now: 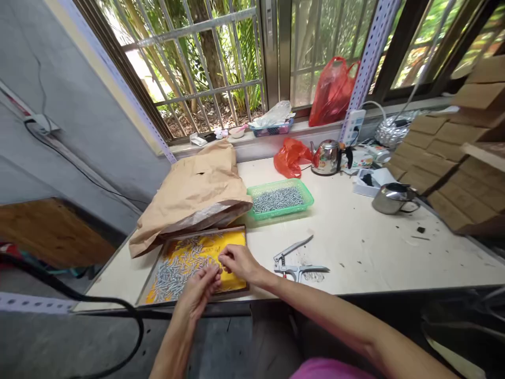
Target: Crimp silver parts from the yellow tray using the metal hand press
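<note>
A shallow brown tray (158,263) with a yellow bottom lies at the table's near edge and holds a heap of small metal screws (177,268). My left hand (199,287) hovers over the tray's near right part, fingers curled together over the screws. My right hand (236,261) rests just right of it on the yellow surface, fingertips pinched at the screws. Whatever sits between the fingers of either hand is too small to name. The two hands almost touch.
A green basket (310,197) full of screws stands behind the tray, beside a brown paper sack (193,192). Metal pliers (294,260) lie right of the tray. Further back are a kettle (327,157), a steel mug (390,199), red bags (292,158) and stacked cardboard (453,173).
</note>
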Action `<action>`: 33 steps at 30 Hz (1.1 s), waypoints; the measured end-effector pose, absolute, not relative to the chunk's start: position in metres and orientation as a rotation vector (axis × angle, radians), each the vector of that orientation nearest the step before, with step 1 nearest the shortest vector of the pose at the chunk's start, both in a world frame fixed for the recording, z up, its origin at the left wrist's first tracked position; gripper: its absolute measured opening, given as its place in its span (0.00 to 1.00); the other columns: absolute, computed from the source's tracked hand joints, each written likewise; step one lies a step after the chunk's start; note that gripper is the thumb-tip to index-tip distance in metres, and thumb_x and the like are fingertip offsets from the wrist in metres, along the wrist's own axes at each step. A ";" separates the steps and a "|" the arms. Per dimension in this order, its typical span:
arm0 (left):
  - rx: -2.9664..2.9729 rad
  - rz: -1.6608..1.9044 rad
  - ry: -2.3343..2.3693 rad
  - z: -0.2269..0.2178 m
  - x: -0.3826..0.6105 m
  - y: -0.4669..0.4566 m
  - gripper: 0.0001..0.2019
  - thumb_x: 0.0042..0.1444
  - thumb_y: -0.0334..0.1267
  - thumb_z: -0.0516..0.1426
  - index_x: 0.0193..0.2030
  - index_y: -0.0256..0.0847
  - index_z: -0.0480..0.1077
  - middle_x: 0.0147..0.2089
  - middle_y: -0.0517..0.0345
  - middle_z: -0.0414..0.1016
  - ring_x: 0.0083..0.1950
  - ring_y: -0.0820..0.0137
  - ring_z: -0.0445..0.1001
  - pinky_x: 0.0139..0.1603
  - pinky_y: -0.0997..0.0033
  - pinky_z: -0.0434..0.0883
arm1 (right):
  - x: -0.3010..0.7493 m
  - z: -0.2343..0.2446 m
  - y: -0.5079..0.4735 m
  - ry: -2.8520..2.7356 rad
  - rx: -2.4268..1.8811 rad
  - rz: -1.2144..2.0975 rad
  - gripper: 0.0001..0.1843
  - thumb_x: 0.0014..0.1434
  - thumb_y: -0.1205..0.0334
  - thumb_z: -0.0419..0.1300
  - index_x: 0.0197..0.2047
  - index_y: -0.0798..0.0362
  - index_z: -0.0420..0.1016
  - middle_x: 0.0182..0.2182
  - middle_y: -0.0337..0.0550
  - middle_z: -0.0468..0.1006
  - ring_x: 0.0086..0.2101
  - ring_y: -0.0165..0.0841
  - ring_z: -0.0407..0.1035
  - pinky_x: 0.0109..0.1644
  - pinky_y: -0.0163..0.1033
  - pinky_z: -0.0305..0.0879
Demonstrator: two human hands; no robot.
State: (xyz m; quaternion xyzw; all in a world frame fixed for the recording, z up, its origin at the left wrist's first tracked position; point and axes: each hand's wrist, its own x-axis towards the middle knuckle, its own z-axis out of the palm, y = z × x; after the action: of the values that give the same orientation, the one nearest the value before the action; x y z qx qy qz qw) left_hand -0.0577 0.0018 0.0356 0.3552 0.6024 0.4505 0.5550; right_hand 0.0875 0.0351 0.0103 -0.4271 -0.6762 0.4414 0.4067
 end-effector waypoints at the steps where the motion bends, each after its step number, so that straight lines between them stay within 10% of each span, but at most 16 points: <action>1: 0.866 1.117 1.461 0.037 -0.060 0.004 0.19 0.29 0.41 0.72 0.27 0.36 0.71 0.25 0.59 0.74 0.23 0.75 0.71 0.25 0.75 0.73 | 0.087 0.012 0.040 -1.793 -1.106 1.033 0.07 0.62 0.69 0.55 0.35 0.58 0.74 0.25 0.38 0.75 0.27 0.28 0.70 0.33 0.32 0.63; 7: 1.096 1.104 1.562 0.056 -0.031 -0.011 0.22 0.30 0.47 0.70 0.30 0.35 0.71 0.26 0.63 0.73 0.23 0.76 0.70 0.26 0.76 0.72 | 0.139 0.031 0.043 -2.045 -1.014 0.741 0.07 0.63 0.66 0.58 0.41 0.56 0.77 0.41 0.46 0.74 0.42 0.31 0.67 0.47 0.36 0.61; 17: 1.073 0.834 1.226 0.064 0.088 -0.017 0.18 0.35 0.44 0.69 0.30 0.34 0.73 0.27 0.60 0.74 0.24 0.77 0.71 0.28 0.75 0.72 | 0.263 0.046 -0.011 -2.016 -1.002 0.575 0.11 0.66 0.61 0.55 0.37 0.56 0.77 0.30 0.40 0.72 0.33 0.29 0.66 0.38 0.34 0.60; 33: 0.957 0.537 1.395 0.015 0.083 -0.020 0.20 0.37 0.44 0.69 0.32 0.32 0.72 0.22 0.61 0.71 0.21 0.78 0.67 0.19 0.80 0.65 | 0.308 0.003 -0.040 -2.190 -1.310 0.366 0.14 0.67 0.61 0.52 0.50 0.56 0.74 0.39 0.49 0.73 0.42 0.38 0.66 0.47 0.43 0.64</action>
State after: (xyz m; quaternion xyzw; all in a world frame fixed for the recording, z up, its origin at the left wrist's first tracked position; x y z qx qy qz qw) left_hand 0.0831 -0.0203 0.0148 0.4181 0.6096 0.2346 0.6313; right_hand 0.3081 -0.0404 0.0034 -0.4880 -0.8160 0.1365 0.2782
